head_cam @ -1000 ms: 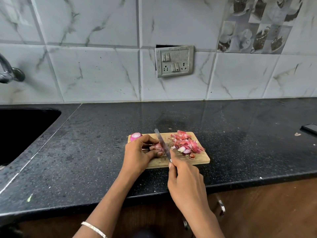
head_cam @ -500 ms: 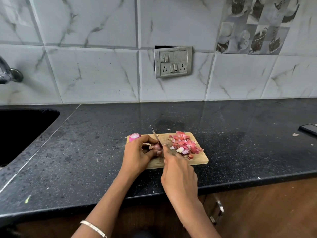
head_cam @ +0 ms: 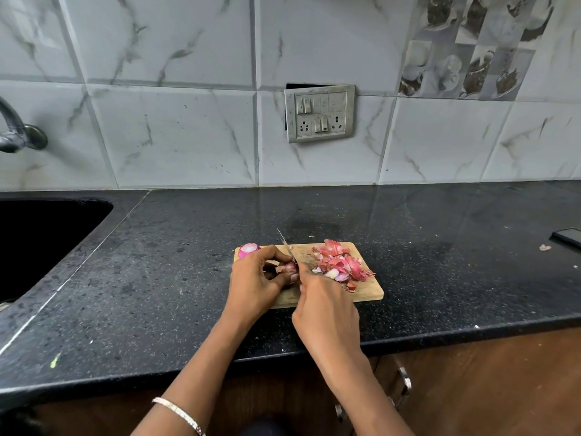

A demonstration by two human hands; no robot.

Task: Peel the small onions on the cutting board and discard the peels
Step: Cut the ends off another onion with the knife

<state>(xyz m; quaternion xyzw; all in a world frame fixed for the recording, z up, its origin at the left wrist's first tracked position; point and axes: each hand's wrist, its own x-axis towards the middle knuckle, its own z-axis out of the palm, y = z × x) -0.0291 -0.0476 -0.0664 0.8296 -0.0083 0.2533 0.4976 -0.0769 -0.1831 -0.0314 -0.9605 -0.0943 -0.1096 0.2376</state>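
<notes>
Onion point(head_cam: 287, 268), small, is held over the left part of the cutting board point(head_cam: 367, 292) on the dark surface point(head_cam: 157, 278); left hand point(head_cam: 254, 281) fingers curl round it and hide most of it; right hand point(head_cam: 327, 313) fingers are clenched round a knife point(head_cam: 286, 245), handle hidden, blade meeting the onion; a peeled onion point(head_cam: 249, 249) lies at the board's far left corner; peels point(head_cam: 341, 262) are heaped on the right half; switch plate point(head_cam: 320, 113) lettering cannot be made out; sink point(head_cam: 47, 234), tap point(head_cam: 19, 130) and a dark flat object point(head_cam: 567, 237) are cut off.
</notes>
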